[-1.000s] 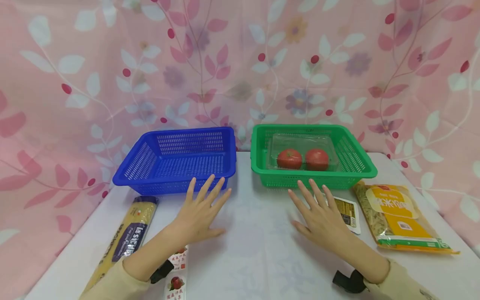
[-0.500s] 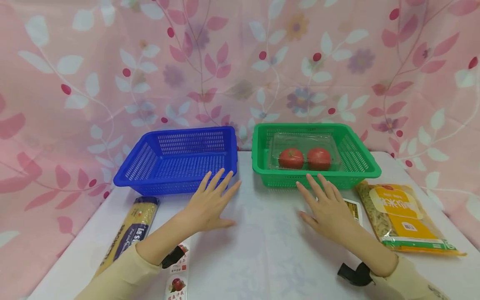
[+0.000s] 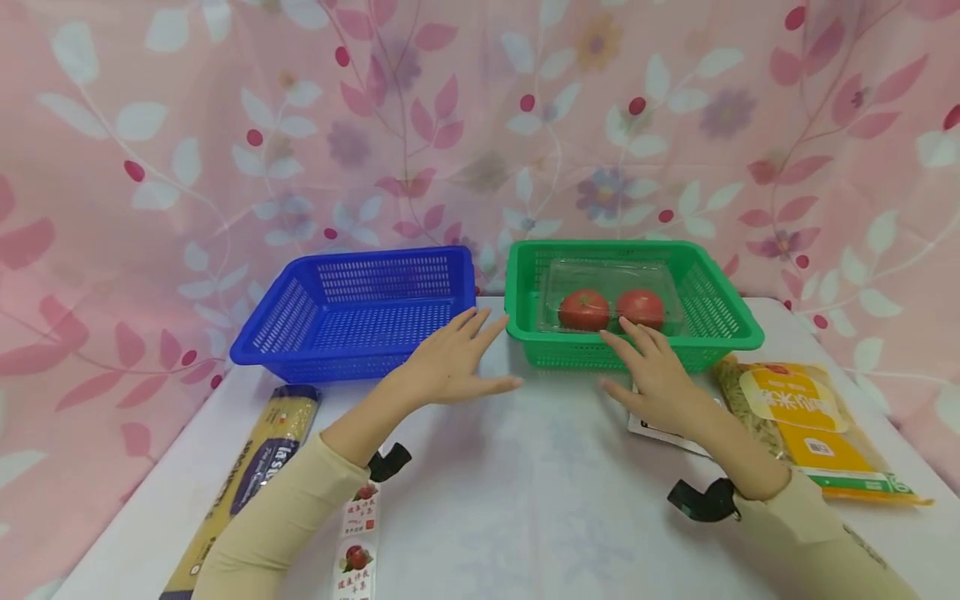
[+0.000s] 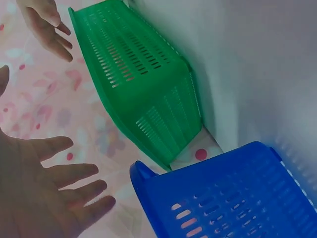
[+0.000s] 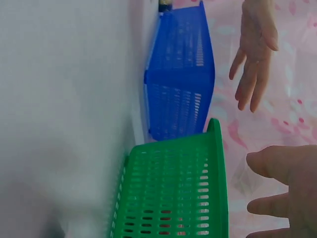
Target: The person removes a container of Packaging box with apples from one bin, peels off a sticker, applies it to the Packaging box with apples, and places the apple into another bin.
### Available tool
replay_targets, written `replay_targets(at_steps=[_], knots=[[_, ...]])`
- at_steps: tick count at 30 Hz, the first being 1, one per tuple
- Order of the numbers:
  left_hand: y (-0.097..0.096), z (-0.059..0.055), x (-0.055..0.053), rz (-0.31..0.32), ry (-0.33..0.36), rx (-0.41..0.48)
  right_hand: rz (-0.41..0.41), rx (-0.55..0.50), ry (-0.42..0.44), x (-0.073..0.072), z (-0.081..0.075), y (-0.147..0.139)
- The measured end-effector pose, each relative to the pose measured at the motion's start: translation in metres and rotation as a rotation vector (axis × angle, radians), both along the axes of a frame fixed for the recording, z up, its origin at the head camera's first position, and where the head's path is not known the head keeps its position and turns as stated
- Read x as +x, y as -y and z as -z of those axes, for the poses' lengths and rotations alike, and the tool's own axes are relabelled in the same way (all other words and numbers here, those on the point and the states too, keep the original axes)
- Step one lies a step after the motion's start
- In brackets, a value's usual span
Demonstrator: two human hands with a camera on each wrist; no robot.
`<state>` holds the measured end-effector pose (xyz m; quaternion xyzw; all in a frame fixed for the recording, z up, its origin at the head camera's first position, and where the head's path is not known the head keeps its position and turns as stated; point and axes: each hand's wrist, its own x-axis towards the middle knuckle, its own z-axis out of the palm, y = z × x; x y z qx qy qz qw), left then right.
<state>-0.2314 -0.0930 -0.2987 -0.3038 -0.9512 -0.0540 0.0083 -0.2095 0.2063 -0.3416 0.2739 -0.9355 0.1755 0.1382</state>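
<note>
My left hand (image 3: 450,358) hovers with spread fingers near the front right corner of a blue plastic basket (image 3: 352,368), touching nothing. My right hand (image 3: 652,379) is held up in front of a green plastic basket (image 3: 555,354), fingers extended and empty; its fingertips overlap the front rim in the head view. Inside the green basket, a clear plastic box (image 3: 600,273) holds two round red fruits (image 3: 584,310). The blue basket has nothing in it. In the left wrist view the left palm (image 4: 39,193) faces the baskets' side, fingers apart.
A spaghetti pack (image 3: 251,475) lies at the left, beside a strip of fruit-printed labels (image 3: 357,558). A yellow food bag (image 3: 810,425) lies at the right. A flat white-edged packet (image 3: 667,435) is partly hidden under my right hand. A floral curtain (image 3: 480,125) hangs behind.
Both hands have moved forward toward the baskets. The left hand has also shifted right, uncovering more of the label strip. The baskets and packs have stayed in place.
</note>
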Motion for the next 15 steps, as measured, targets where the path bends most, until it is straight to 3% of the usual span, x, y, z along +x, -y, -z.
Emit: replay_targets(at_steps=[6, 15], knots=[[-0.014, -0.006, -0.029, -0.008, 0.124, 0.124, -0.001, -0.096, 0.137, -0.019, -0.011, -0.008], [-0.029, -0.007, -0.054, 0.012, 0.242, 0.259, 0.004, -0.103, 0.206, -0.04, -0.021, -0.022]])
